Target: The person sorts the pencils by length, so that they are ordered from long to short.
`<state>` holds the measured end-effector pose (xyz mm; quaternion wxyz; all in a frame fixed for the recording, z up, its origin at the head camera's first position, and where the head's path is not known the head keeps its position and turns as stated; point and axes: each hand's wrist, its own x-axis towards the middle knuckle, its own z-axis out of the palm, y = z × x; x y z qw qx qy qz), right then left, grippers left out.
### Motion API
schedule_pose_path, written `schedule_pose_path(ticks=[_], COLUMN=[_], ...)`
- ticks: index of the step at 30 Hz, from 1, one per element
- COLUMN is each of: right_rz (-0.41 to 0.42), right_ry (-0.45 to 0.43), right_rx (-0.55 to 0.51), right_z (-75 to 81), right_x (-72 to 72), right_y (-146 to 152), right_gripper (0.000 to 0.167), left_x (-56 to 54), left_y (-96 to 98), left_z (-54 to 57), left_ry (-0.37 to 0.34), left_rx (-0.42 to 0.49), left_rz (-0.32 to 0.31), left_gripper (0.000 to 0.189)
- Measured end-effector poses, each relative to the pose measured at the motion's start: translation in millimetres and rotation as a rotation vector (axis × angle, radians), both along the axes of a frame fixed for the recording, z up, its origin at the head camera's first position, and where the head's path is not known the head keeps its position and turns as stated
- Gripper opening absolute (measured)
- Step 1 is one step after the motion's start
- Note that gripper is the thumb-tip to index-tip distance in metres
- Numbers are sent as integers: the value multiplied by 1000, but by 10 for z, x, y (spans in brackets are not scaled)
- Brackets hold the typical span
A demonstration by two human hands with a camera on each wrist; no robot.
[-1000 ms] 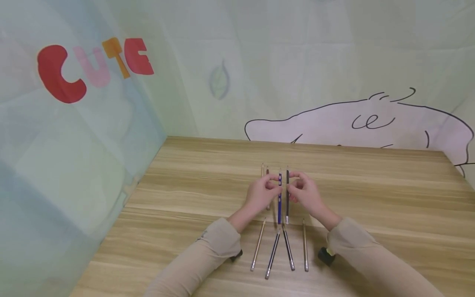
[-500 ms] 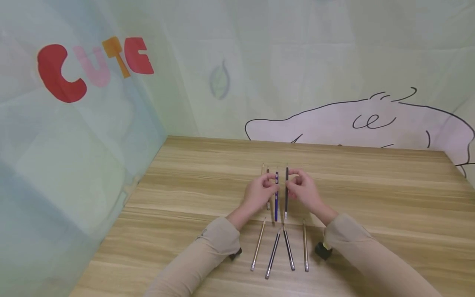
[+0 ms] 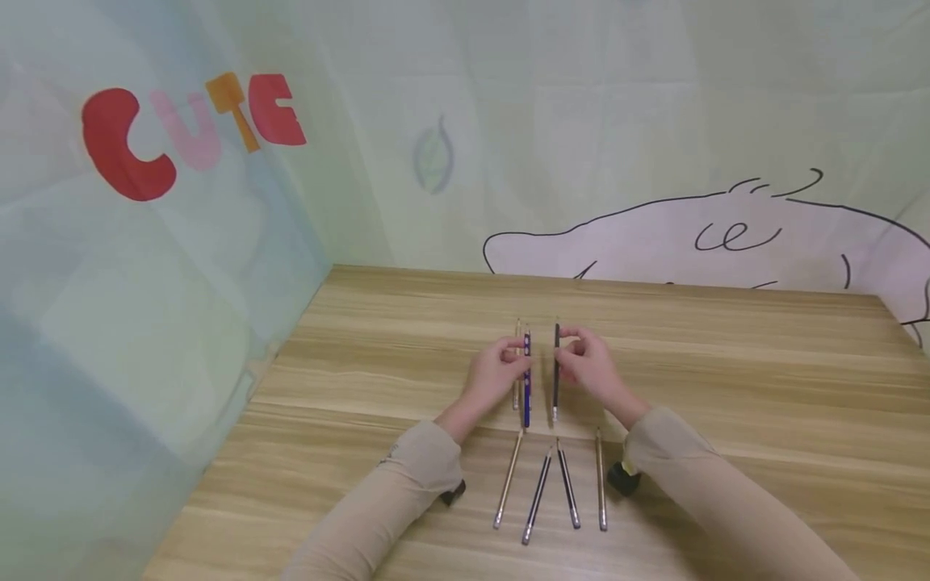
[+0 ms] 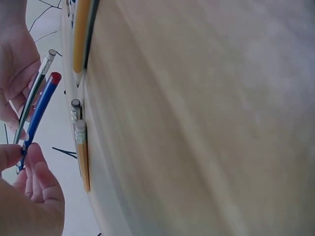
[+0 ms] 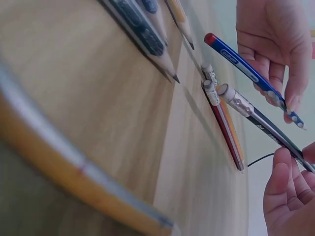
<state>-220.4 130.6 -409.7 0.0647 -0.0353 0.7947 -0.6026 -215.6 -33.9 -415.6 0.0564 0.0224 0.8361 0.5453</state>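
In the head view my left hand [image 3: 496, 373] pinches a blue pencil [image 3: 526, 410] between thumb and fingers. The left wrist view shows its red end and white-edged grip hollows. To the right, my right hand [image 3: 590, 367] pinches a black pencil [image 3: 556, 387] with a silver ferrule and pale eraser [image 5: 236, 98]. Both pencils point away from me, raised above the table, with a gap between them. Beneath the blue one lie a yellow pencil [image 3: 517, 391] and a dark red pencil [image 5: 227, 130], side by side; the blue pencil mostly covers the red one in the head view.
Nearer me on the wooden table [image 3: 726, 387] lie a yellow pencil [image 3: 508, 480], a dark pencil [image 3: 537, 496], another dark pencil [image 3: 568, 488] and a yellow pencil [image 3: 601, 484], tips pointing away. A printed cloth backdrop [image 3: 552, 145] borders the table's far and left edges.
My left hand has carried the blue pencil leftward, over the dark red pencil. The right hand with the black pencil has shifted slightly left and away, so the gap between them has widened.
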Motion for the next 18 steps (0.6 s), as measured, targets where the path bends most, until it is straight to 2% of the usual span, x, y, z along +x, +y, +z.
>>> schedule_pose_path(ticks=[9, 18], right_rz=[-11, -2], right_ry=[-63, -96], right_rx=[28, 25], right_z=[-37, -130], right_x=[-147, -252], right_y=[-57, -148], right_gripper=[38, 36], left_x=[-40, -53], left_y=[-68, -80], left_z=[2, 25], left_ry=[-23, -19], left_rx=[-18, -15], left_rz=[26, 8], left_gripper=[33, 32])
